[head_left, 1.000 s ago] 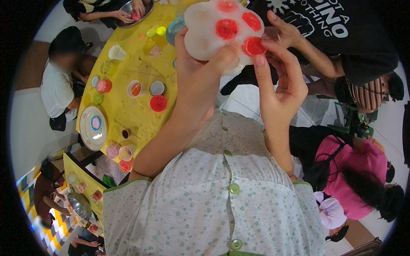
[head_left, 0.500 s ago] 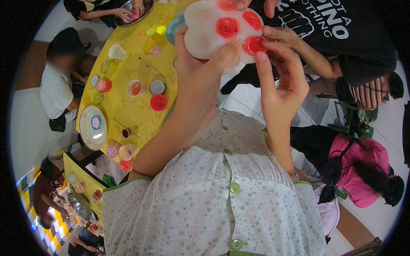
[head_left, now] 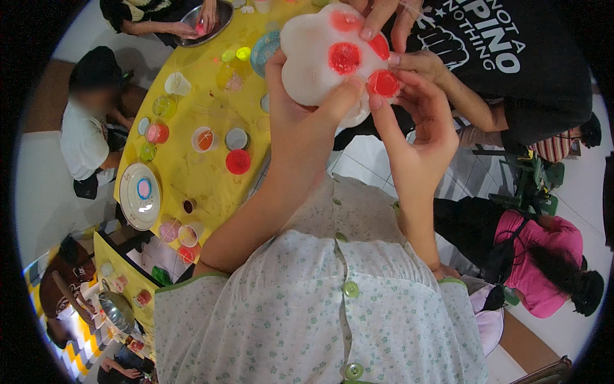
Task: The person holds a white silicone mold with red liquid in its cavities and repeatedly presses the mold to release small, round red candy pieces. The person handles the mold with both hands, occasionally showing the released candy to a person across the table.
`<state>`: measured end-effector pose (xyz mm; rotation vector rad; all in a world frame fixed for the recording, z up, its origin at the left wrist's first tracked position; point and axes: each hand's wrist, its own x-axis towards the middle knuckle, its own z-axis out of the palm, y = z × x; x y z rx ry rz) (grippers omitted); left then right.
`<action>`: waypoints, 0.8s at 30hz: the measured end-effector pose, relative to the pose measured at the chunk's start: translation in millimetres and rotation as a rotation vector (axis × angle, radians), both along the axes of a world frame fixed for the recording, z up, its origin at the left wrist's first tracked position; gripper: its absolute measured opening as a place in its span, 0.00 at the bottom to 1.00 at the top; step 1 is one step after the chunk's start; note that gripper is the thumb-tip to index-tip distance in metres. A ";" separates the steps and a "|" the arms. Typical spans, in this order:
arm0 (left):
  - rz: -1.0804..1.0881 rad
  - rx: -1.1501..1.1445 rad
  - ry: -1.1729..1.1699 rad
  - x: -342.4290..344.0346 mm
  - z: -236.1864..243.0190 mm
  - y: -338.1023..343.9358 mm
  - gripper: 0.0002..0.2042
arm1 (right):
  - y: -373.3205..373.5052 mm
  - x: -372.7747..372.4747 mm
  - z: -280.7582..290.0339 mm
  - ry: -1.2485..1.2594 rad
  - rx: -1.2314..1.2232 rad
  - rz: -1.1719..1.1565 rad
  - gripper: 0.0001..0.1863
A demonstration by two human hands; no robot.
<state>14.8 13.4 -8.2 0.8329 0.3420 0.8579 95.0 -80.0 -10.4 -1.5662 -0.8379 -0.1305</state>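
A white scalloped mould (head_left: 306, 48) with several glossy red patches is held up at the top middle. My left hand (head_left: 310, 112) grips its lower left side, the thumb lying across the front and the other fingers mostly hidden behind. My right hand (head_left: 419, 118) is closed at the lower right edge, thumb and fingertips against the rim by a round red patch (head_left: 384, 83). A co-worker's hands (head_left: 387, 22) reach in from the upper right and touch the mould near another red patch (head_left: 378, 46).
On the left, a yellow-covered table (head_left: 211, 173) bears a white plate (head_left: 131, 208), a red cup (head_left: 238, 162), a white cup (head_left: 177, 83) and a blue patterned dish (head_left: 263, 52). Another person's hands work over a metal bowl (head_left: 220, 19). A co-worker in a black shirt (head_left: 543, 83) stands close on the right.
The mould has shifted slightly down and right in view. The co-worker's fingers have come further onto its upper right part. Both my hands keep their hold.
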 end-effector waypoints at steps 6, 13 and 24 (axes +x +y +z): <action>-0.003 -0.006 0.008 -0.4 -1.5 0.5 0.32 | 1.2 -0.6 2.1 0.013 -0.016 0.007 0.21; 0.025 -0.006 0.017 0.3 -2.3 1.1 0.32 | 3.8 2.3 2.4 0.053 -0.041 0.021 0.20; 0.038 -0.056 0.070 3.6 6.2 2.1 0.33 | 5.2 5.9 10.9 -0.007 -0.094 -0.005 0.20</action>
